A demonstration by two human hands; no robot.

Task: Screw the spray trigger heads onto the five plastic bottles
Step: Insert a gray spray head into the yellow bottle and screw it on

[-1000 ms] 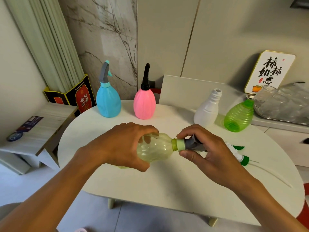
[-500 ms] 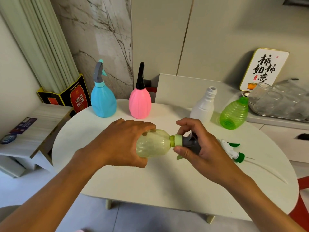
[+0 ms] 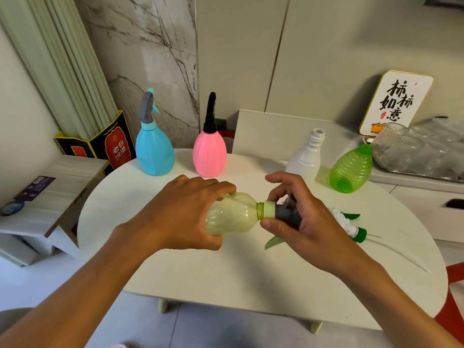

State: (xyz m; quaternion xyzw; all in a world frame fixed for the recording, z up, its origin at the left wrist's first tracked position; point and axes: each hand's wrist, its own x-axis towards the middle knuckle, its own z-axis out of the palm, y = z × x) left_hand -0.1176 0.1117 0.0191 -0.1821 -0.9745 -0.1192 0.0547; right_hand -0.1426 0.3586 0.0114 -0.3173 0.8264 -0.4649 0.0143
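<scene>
At ten o'clock on the table (image 3: pixel 226 277) a blue bottle (image 3: pixel 155 154) and a pink bottle (image 3: pixel 209 156) stand capped. At the centre the left hand (image 3: pixel 185 217) wraps the body of a yellow bottle (image 3: pixel 232 217), held sideways above the table. The right hand (image 3: pixel 301 217) pinches the pale collar of its grey trigger head (image 3: pixel 286 212). The collar may bind crooked if it started off-line, and squeezing could buckle the thin wall. At two o'clock a white bottle (image 3: pixel 305 159) and a green bottle (image 3: pixel 351 172) wait uncapped; a spare head (image 3: pixel 351 227) lies at three o'clock.
</scene>
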